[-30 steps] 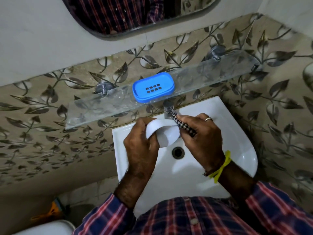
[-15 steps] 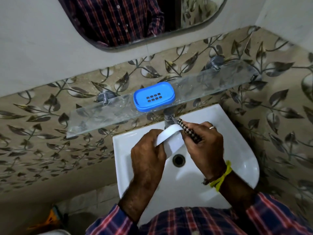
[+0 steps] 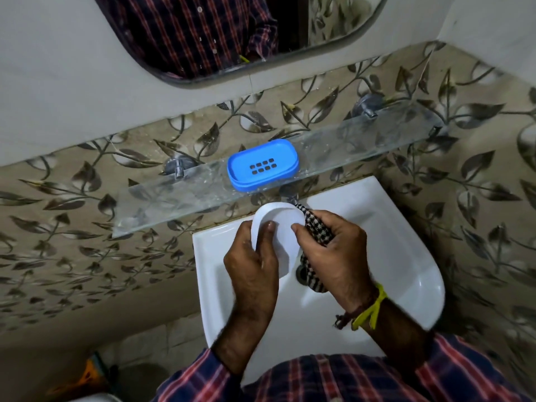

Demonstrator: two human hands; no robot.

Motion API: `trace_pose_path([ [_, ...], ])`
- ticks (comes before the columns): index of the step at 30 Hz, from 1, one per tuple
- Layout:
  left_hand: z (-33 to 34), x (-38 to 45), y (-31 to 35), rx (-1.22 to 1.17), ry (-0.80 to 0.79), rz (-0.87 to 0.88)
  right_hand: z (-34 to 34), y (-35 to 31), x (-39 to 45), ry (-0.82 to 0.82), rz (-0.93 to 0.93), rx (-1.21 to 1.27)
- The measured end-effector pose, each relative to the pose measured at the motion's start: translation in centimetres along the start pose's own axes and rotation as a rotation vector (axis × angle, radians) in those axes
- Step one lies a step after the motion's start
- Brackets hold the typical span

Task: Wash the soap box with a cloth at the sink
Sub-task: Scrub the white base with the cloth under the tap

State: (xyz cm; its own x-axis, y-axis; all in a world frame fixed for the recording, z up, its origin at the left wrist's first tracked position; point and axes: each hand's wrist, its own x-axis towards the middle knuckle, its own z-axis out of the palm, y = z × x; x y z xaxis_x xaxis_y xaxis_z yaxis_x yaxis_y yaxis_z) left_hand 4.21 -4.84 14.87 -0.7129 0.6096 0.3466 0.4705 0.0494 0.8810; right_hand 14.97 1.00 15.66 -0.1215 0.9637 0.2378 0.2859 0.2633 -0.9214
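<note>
Head view: white soap box [image 3: 282,227] over sink [image 3: 406,256], gripped at its left rim by left hand [image 3: 252,265], thumb inside. Checked cloth [image 3: 316,230] bunched in right hand [image 3: 333,250], pressed to box's right edge. Blue tray [image 3: 262,163] on glass shelf [image 3: 348,146].

a home bathroom: sink [image 3: 406,256], mirror [image 3: 232,39], tiled wall [image 3: 87,256].

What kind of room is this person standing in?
Most likely a small home bathroom. A white wall-hung sink sits under a glass shelf holding a blue soap dish, with a mirror above and leaf-patterned wall tiles.
</note>
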Motion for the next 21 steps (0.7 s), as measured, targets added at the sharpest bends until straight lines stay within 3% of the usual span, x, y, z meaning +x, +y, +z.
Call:
trace_pose_path([
  [3,0.3,-0.3,0.4,-0.066,-0.100,-0.112,-0.3,0.0,0.3,0.019,0.009,-0.037],
  [7,-0.1,-1.3,1.7,0.087,-0.126,0.173,-0.7,0.3,1.1,0.089,-0.069,-0.156],
  [9,0.5,-1.8,1.9,0.122,-0.206,0.190,-0.6,0.0,0.8,0.129,-0.171,-0.262],
  [13,1.3,-0.8,2.3,-0.166,-0.293,-0.187,-0.2,-0.3,-0.6,0.173,-0.332,-0.329],
  [17,1.4,0.9,1.5,-0.476,-0.262,-0.482,-0.6,-0.4,-2.0,0.040,-0.476,-0.301],
  [21,1.5,1.9,0.3,-0.713,-0.210,-0.620,-1.1,-0.8,-3.0,-0.070,-0.625,-0.387],
])
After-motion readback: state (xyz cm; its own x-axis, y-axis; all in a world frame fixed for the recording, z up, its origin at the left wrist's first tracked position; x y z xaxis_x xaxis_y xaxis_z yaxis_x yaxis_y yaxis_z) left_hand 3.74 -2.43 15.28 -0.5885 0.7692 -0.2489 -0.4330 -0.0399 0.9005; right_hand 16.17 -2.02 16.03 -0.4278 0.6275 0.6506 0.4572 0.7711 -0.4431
